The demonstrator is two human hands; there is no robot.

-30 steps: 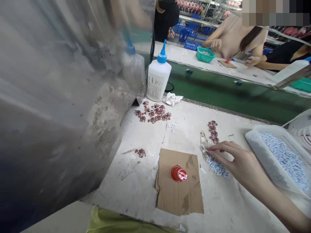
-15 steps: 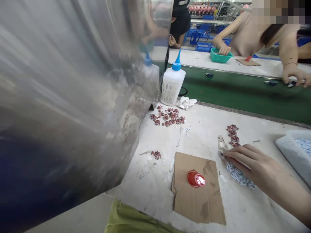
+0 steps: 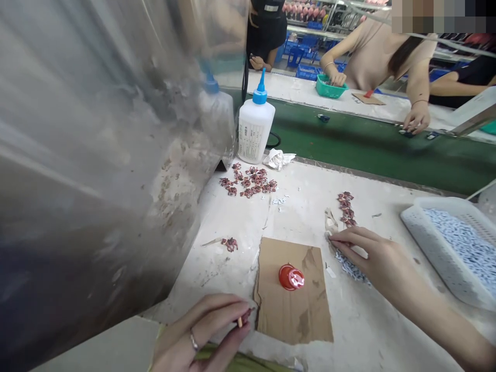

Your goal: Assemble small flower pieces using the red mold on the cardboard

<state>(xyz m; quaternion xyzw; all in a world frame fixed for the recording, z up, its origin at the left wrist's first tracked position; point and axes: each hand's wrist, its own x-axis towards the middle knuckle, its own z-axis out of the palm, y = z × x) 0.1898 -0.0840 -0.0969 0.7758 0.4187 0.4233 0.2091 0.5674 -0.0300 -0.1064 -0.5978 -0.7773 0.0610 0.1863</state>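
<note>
My left hand [image 3: 205, 330], with a ring on one finger, pinches a small reddish-brown figure piece [image 3: 243, 316] at the table's front edge. My right hand [image 3: 374, 258] has its fingertips pressed together at the lower end of a crumpled, see-through strip [image 3: 330, 219]; whatever they grip is too small to name. Beneath that hand lies a pile of small pale-blue pieces [image 3: 351, 266], partly covered. A short row of reddish-brown pieces [image 3: 346, 206] is just beyond it. Between my hands, a shiny red cap-like thing [image 3: 290, 277] sits on a cardboard sheet [image 3: 292, 320].
A metal housing [image 3: 116, 155] fills the left. Beside it stands a white bottle with a blue nozzle [image 3: 256, 126], near crumpled tissue [image 3: 279, 159] and more reddish-brown pieces [image 3: 253, 182]. A basket [image 3: 426, 243] of pale-blue pieces is at right. Co-workers sit across the green belt [image 3: 349, 134].
My left hand has come into view from below, holding a reddish-brown piece. The view has swung right, bringing more of the basket in. My right hand stays by the pale-blue pile.
</note>
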